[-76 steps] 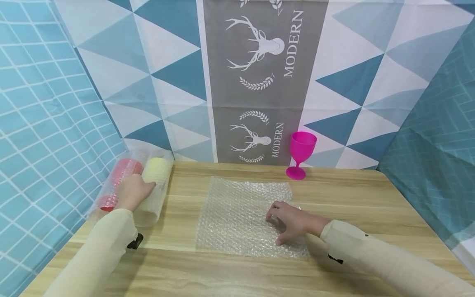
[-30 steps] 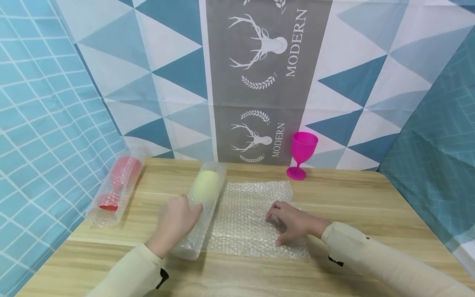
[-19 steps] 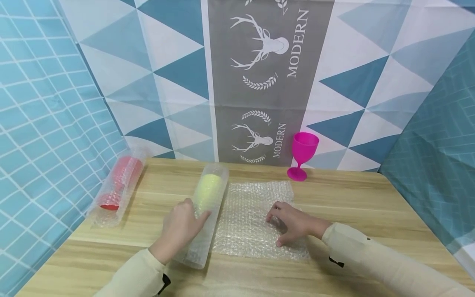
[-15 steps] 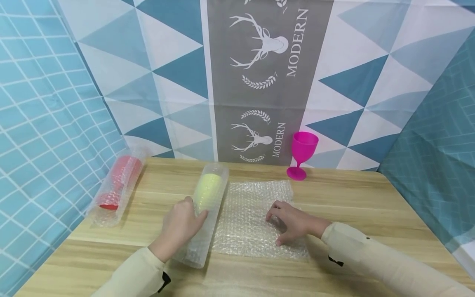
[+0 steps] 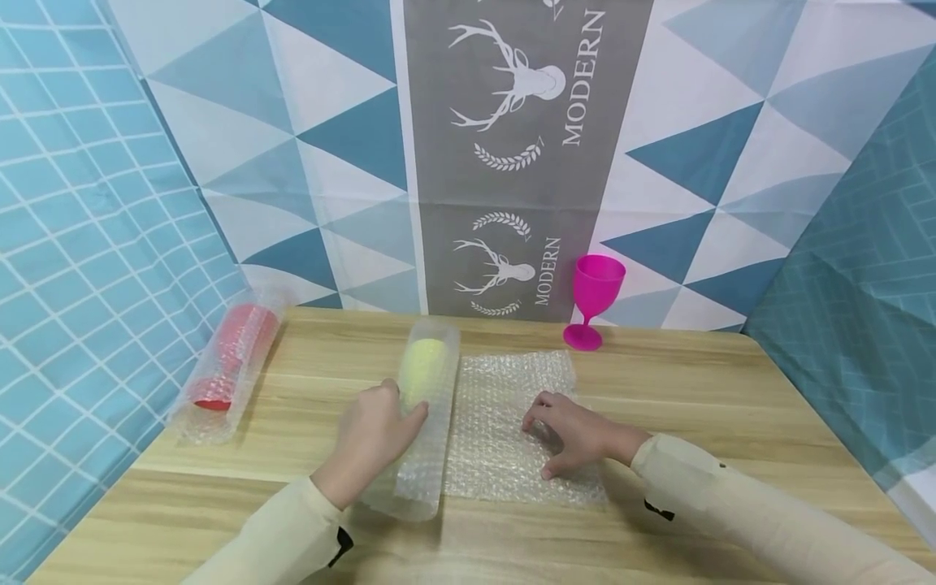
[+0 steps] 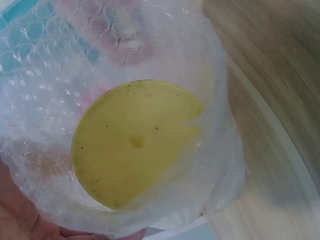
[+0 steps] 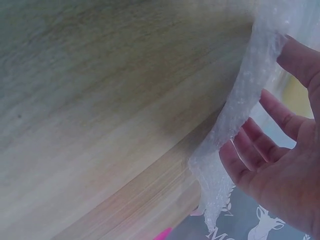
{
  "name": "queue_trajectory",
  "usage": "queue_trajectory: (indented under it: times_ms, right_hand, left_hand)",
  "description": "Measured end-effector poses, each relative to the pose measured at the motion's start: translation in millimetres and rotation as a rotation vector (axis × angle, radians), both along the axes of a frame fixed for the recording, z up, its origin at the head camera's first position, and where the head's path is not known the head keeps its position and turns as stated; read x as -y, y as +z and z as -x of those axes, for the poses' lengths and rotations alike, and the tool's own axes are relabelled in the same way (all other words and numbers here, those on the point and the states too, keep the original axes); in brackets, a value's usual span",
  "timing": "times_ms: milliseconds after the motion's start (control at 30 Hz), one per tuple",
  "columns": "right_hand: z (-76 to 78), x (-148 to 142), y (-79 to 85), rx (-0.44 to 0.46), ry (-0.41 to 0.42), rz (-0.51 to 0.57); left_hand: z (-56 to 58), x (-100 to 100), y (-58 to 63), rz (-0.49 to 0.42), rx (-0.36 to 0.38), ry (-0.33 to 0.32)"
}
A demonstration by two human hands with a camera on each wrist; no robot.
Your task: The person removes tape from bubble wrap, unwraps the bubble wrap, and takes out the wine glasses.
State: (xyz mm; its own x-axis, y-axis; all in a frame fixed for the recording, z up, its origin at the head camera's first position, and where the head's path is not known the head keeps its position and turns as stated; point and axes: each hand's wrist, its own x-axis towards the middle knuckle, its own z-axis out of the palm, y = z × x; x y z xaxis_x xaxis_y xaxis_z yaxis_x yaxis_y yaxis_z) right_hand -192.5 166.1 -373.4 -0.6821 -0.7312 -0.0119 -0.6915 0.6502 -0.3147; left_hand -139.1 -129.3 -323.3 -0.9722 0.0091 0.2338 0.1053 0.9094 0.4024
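Yellow bundle [image 5: 426, 370], a yellow piece rolled in clear bubble wrap, is running lengthwise under the left hand [image 5: 376, 439], its yellow part showing just ahead of the knuckles and its pale wrap stretching back past the thumb side. The left hand is gripping the roll, its thumb lying along the top. In the left wrist view a round yellow end [image 6: 137, 145] is facing the camera, flat, with a small mark near its middle and wrap surrounding it. I cannot tell whether the bundle is resting on the wood-grain tabletop [image 5: 322, 357] or being held slightly above it.

To the right of that hand, a flat bubble-wrap sheet [image 5: 497, 422] is lying with its left edge just beside the roll and its right part beneath the right hand [image 5: 570, 435]. The right hand is arching with fingers loosely bent and spread from the thumb, fingertips touching the sheet.

To the left of the left hand and a little ahead, well apart, a wrapped red bundle [image 5: 236, 345] is lying. Beyond the right hand, a pink goblet [image 5: 598, 284] is standing upright near the back edge, before a patterned cloth [image 5: 468, 179].
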Motion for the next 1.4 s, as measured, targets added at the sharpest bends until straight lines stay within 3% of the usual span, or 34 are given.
queue_trajectory:
  times_ms: [300,700,1067,1400]
  right_hand:
    - [-2.5,1,0.2,-0.024,-0.004,0.009]
    - [-0.4,1,1.3,-0.023,0.016,0.002]
    - [9.0,5,25.1,-0.005,0.144,-0.094]
    - [18.5,25,55.3,0.024,0.132,-0.076]
  left_hand:
    - [3.3,-12,-7.4,-0.018,-0.006,-0.014]
    - [-0.4,-20,-15.3,-0.038,-0.072,-0.052]
    - [-3.4,-12,-16.4,-0.094,-0.054,-0.075]
    - [-1.2,-16,-14.5,-0.144,0.012,-0.079]
